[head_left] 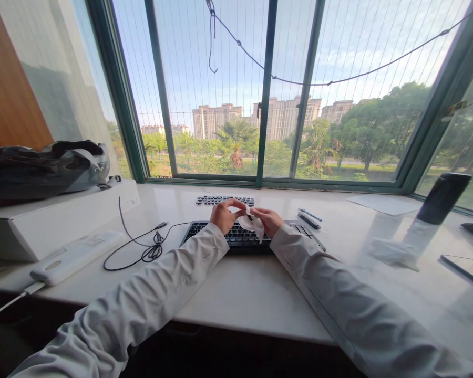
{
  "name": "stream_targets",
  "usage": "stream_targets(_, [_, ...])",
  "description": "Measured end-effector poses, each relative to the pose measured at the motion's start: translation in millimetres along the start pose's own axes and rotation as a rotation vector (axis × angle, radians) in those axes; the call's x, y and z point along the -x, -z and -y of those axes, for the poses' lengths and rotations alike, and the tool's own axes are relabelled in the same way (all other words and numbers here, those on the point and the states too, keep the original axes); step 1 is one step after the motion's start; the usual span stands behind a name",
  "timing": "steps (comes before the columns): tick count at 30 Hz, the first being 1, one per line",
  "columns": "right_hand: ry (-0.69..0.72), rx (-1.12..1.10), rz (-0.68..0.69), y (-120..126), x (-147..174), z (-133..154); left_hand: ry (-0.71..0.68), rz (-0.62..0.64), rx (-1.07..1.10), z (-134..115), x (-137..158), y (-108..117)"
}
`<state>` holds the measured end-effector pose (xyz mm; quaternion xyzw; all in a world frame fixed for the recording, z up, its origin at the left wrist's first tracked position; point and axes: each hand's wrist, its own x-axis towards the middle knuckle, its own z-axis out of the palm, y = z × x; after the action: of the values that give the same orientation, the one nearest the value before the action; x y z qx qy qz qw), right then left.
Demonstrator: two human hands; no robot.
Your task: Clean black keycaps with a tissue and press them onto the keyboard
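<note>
On the white tabletop (236, 294), a coiled cable (152, 253) lies at nine o'clock from the keyboard (236, 235). Above the keys, a white wipe (254, 224) is pinched by the closed fingers of the left hand (225, 215) and the right hand (268, 220). The wipe is best kept taut and low. A dark bottle (443, 198) stands at three o'clock.

One head-worn view — looking forward and down, close over the desk (236, 294), facing the window (268, 89).

Glossy white desk (236, 294), matt black plastic keyboard (240, 236)
</note>
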<state>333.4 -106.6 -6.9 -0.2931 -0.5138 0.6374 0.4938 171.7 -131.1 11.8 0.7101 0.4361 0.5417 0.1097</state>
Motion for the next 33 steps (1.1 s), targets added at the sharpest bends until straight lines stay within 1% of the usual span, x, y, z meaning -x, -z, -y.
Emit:
stream_targets(7, [-0.06, 0.099, 0.007, 5, -1, -1, 0.015, 0.015, -0.096, 3, 2, -1])
stream_targets(12, [-0.009, 0.216, -0.01, 11, -7, -4, 0.015, -0.006, -0.121, 3, 3, -1])
stream_targets(14, [0.006, 0.26, -0.035, 14, -9, -6, 0.028, 0.016, -0.122, 4, 3, -1])
stream_targets(18, [0.037, 0.331, -0.083, 17, -11, -9, 0.047, 0.11, -0.099, 6, 2, -2])
stream_targets(22, [0.032, 0.318, -0.101, 16, -10, -9, 0.057, 0.135, -0.042, 2, 2, -2])
stream_targets(25, [0.033, 0.272, -0.132, 13, -8, -7, 0.007, 0.156, -0.01, -4, 4, -1])
stream_targets(29, [0.047, 0.245, -0.175, 11, -7, -6, -0.022, 0.174, -0.091, -9, 8, -1])
stream_targets(33, [0.075, 0.283, -0.182, 9, -5, -3, -0.021, 0.129, -0.197, -13, 11, -1])
